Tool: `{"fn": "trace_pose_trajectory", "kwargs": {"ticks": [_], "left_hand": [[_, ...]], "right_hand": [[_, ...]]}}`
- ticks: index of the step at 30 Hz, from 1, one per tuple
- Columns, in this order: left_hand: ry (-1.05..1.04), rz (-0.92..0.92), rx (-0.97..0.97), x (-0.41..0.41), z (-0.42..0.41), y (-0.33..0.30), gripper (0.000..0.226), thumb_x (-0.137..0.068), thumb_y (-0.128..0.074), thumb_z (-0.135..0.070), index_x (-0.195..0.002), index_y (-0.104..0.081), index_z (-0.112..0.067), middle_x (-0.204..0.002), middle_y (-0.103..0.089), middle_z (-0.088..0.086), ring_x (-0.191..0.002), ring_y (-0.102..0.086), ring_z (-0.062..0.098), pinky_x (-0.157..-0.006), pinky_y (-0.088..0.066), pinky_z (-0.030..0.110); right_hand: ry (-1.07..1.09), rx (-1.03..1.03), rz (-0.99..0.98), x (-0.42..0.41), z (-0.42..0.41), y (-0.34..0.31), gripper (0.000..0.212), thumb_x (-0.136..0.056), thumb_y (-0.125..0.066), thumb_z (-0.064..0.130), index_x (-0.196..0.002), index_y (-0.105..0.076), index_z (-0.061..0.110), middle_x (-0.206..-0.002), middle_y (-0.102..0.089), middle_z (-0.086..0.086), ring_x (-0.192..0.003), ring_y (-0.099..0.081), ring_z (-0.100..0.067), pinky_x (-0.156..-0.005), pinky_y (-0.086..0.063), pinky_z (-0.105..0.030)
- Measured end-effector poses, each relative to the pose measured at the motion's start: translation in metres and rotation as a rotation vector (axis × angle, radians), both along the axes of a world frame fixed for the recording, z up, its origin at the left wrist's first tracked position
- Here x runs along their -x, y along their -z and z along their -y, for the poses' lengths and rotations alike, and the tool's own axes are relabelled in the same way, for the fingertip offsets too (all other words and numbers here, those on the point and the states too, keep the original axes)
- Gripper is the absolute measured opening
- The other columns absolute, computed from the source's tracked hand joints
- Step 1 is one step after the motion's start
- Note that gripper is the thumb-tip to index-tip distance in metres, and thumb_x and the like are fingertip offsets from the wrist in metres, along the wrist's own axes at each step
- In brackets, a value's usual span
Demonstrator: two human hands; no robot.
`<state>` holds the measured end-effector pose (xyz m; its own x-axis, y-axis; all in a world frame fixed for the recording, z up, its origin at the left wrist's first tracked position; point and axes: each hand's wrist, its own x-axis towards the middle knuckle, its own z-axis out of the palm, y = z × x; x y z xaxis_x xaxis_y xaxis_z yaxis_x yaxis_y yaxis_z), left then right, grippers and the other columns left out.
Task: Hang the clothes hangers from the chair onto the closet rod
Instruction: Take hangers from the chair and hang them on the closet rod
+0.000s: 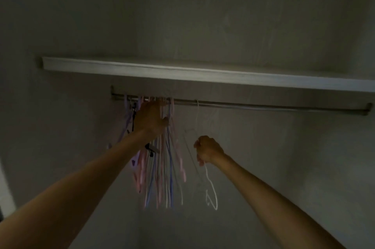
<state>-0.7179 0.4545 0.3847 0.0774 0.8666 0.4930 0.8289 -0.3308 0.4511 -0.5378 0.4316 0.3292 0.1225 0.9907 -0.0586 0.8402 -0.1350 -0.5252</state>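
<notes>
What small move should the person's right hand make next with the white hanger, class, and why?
Probably slide the white hanger left along the closet rod toward the coloured bunch. Its hook already seems to sit over the rod, apart from the bunch, which the left hand grips; the right hand holds the hanger's lower part.

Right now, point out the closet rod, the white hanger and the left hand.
closet rod (263, 105), head view, bare stretch right of the hangers.
white hanger (212, 184), head view, lower wire below the right hand.
left hand (151, 115), head view, back of the hand.
</notes>
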Motion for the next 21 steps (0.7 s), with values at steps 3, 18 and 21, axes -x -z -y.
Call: {"fn": "trace_pose_trajectory", "kwargs": {"ticks": [3,18,21], "left_hand": [[0.021,-0.095,-0.077,-0.001,-0.009,-0.005,0.053,-0.091,-0.056,-0.029,-0.140,-0.042,-0.016,-0.142,-0.045,0.010,-0.129,-0.043,0.027,-0.106,-0.038,0.033],[0.188,-0.393,-0.068,-0.009,-0.037,-0.018,0.057,-0.099,-0.039,-0.036,-0.150,-0.018,-0.023,-0.156,-0.024,0.001,-0.144,-0.022,0.021,-0.117,-0.020,0.036],[0.191,-0.395,-0.083,-0.006,-0.040,-0.019,0.051,-0.100,-0.037,-0.033,-0.148,-0.026,-0.021,-0.153,-0.031,0.002,-0.141,-0.028,0.020,-0.114,-0.021,0.032]], "right_hand": [[-0.015,-0.080,0.198,0.001,0.005,-0.015,0.051,-0.101,-0.027,0.035,-0.144,-0.028,0.007,-0.141,-0.046,-0.015,-0.122,-0.051,-0.030,-0.097,-0.042,-0.032],[-0.272,-0.181,-0.234,0.024,-0.023,-0.054,0.078,-0.091,-0.039,-0.007,-0.149,-0.001,0.026,-0.154,-0.018,-0.010,-0.141,-0.024,-0.024,-0.109,-0.027,-0.025],[-0.297,-0.197,-0.312,0.032,-0.030,-0.053,0.077,-0.089,-0.040,-0.012,-0.149,-0.006,0.023,-0.153,-0.019,-0.010,-0.140,-0.023,-0.021,-0.104,-0.029,-0.023]]}}
